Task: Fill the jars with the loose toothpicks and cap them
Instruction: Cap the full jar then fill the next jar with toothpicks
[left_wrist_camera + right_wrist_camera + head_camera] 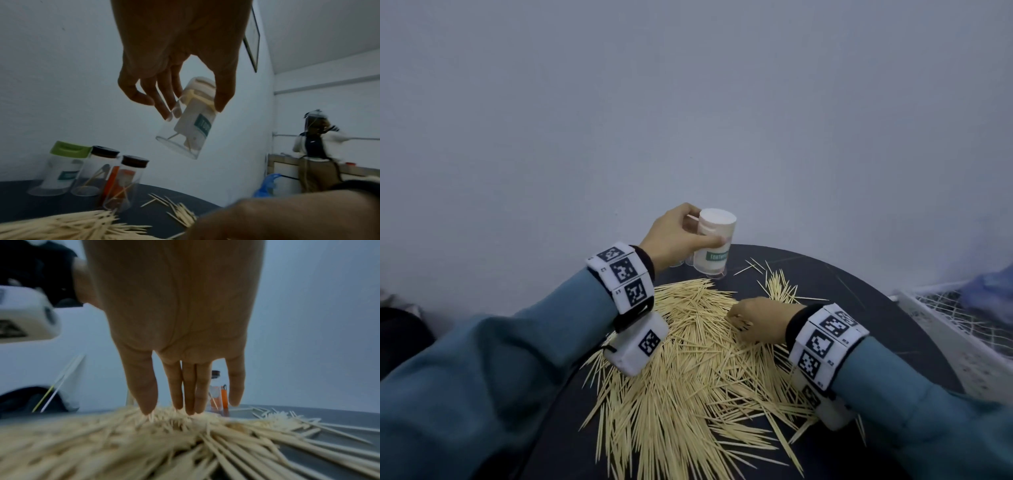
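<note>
A big heap of loose toothpicks [688,383] covers the round dark table [859,301]. My left hand [698,233] grips a clear jar [714,250] with a white cap just under the cap and holds it in the air above the table's far edge. In the left wrist view the left hand [193,110] has thumb and fingers around this jar [191,128], which is tilted with a few toothpicks inside. My right hand [743,323] rests on the heap. In the right wrist view its straight fingers [189,394] touch the toothpicks [144,443] with their tips.
Three capped jars stand at the table's far edge: a green-capped one [61,167], a black-capped one [96,170] and a black-capped one with an orange label [125,181]. A white mesh basket [955,318] lies right of the table. A person [316,155] stands far off.
</note>
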{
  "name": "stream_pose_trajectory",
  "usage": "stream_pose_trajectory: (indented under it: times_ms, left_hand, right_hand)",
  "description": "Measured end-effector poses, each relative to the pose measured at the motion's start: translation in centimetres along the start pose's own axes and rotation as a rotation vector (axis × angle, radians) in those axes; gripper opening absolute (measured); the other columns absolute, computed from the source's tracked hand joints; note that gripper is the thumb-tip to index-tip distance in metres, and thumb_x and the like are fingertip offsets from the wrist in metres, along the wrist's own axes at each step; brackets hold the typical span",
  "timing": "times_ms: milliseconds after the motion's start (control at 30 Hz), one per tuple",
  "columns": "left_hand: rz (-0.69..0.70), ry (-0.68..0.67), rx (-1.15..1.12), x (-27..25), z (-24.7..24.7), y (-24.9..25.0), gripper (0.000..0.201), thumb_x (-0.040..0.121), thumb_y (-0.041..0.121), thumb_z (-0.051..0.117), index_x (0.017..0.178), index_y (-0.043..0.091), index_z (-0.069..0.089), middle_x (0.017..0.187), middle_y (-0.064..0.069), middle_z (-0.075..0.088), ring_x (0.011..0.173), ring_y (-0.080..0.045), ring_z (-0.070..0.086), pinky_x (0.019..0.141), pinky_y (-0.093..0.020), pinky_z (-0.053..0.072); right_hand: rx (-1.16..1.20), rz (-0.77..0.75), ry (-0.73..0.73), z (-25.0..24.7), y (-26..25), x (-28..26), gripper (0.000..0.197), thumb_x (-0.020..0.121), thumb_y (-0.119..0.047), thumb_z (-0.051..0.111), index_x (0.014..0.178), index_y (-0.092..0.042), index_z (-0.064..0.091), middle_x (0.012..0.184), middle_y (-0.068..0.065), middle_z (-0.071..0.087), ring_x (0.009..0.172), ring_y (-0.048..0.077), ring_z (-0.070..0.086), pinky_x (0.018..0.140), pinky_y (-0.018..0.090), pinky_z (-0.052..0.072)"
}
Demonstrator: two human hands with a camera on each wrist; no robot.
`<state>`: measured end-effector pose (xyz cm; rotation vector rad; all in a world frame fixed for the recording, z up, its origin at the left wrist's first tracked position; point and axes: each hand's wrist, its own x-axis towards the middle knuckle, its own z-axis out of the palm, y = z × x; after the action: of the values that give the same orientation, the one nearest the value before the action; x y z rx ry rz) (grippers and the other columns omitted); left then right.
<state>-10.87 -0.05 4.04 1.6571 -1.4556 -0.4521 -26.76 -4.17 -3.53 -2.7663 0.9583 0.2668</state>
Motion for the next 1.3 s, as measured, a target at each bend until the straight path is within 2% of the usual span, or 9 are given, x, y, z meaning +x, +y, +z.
stream_pose_trajectory:
  times_ms: [167,300,400,467,533,633,933,1100,1300]
  left_hand:
    - [0.084,0.017,-0.068,-3.5,1.0,0.5,0.039,0.075,0.024,0.078,0.107,0.018,0.057,0.093,0.008,0.062,0.084,-0.006,0.059,0.066,-0.011,0.045]
    - [0.124,-0.072,-0.039,-5.5,2.9,0.2,0.045,0.073,0.027,0.079,0.112,0.023,0.057,0.096,0.013,0.061,0.086,-0.005,0.058,0.07,-0.011,0.046]
    - [0.111,-0.088,-0.051,-5.7,5.1,-0.2,0.042,0.069,0.03,0.082,0.106,0.025,0.062,0.096,0.007,0.067,0.088,-0.012,0.061,0.078,-0.024,0.049]
    - [0.1,-0.123,-0.065,-5.8,6.7,-0.3,0.044,0.068,0.031,0.083,0.107,0.021,0.065,0.094,0.006,0.068,0.084,-0.008,0.062,0.072,-0.016,0.048]
    - [0.099,-0.148,-0.06,-5.9,8.0,0.1,0.047,0.066,0.034,0.084,0.106,0.018,0.065,0.091,0.006,0.069,0.081,-0.004,0.063,0.065,-0.008,0.045]
    - [0.101,-0.169,-0.092,-5.8,9.5,0.8,0.047,0.063,0.036,0.086,0.101,0.014,0.068,0.09,0.002,0.071,0.083,-0.007,0.066,0.065,-0.008,0.047]
    - [0.138,-0.283,-0.161,-5.0,11.8,2.5,0.044,0.061,0.03,0.087,0.096,0.011,0.07,0.09,-0.001,0.072,0.084,-0.015,0.068,0.079,-0.028,0.055]
    - [0.168,-0.358,-0.174,-5.0,11.5,2.7,0.039,0.063,0.027,0.085,0.096,0.012,0.071,0.091,0.002,0.072,0.081,-0.006,0.067,0.074,-0.017,0.051]
    - [0.109,-0.368,-0.228,-5.1,11.0,1.8,0.062,0.056,0.037,0.083,0.111,0.017,0.064,0.106,0.002,0.069,0.1,-0.014,0.065,0.088,-0.029,0.051]
  right_hand:
    - [0.109,-0.008,0.108,-1.5,1.2,-1.3,0.041,0.096,-0.025,0.048,0.135,-0.013,0.045,0.141,0.004,0.045,0.128,0.019,0.043,0.106,0.03,0.033]
    - [0.477,0.053,0.465,-2.4,2.4,-3.3,0.034,0.101,-0.024,0.032,0.112,-0.004,0.057,0.109,0.012,0.063,0.1,0.025,0.06,0.079,0.029,0.043]
    - [0.823,0.047,0.567,-2.7,3.4,-4.9,0.049,0.1,-0.044,0.023,0.108,-0.013,0.06,0.099,0.009,0.066,0.082,0.023,0.064,0.073,0.031,0.048]
    - [0.875,0.03,0.505,-2.6,3.9,-6.0,0.053,0.09,-0.06,0.027,0.109,-0.022,0.058,0.099,-0.001,0.065,0.085,0.018,0.063,0.077,0.032,0.049]
    - [0.814,0.024,0.466,-2.3,4.3,-7.1,0.046,0.083,-0.059,0.044,0.107,-0.022,0.057,0.096,-0.004,0.064,0.084,0.015,0.062,0.075,0.033,0.049]
    - [0.755,0.04,0.456,-1.9,5.2,-8.3,0.035,0.085,-0.04,0.061,0.107,-0.013,0.057,0.102,0.011,0.067,0.087,0.028,0.067,0.069,0.034,0.054]
    - [0.776,-0.07,0.427,-2.3,7.3,-11.5,0.018,0.091,-0.017,0.056,0.108,-0.013,0.056,0.1,0.006,0.063,0.081,0.008,0.059,0.064,0.015,0.049]
    - [0.807,-0.095,0.425,-2.6,8.5,-12.4,0.031,0.09,-0.008,0.056,0.122,-0.008,0.052,0.106,0.0,0.061,0.082,-0.001,0.06,0.071,0.016,0.049]
    - [0.372,0.218,0.496,-1.9,10.4,-12.4,0.047,0.083,-0.023,0.069,0.127,-0.021,0.053,0.12,0.007,0.053,0.089,0.013,0.052,0.079,0.017,0.038]
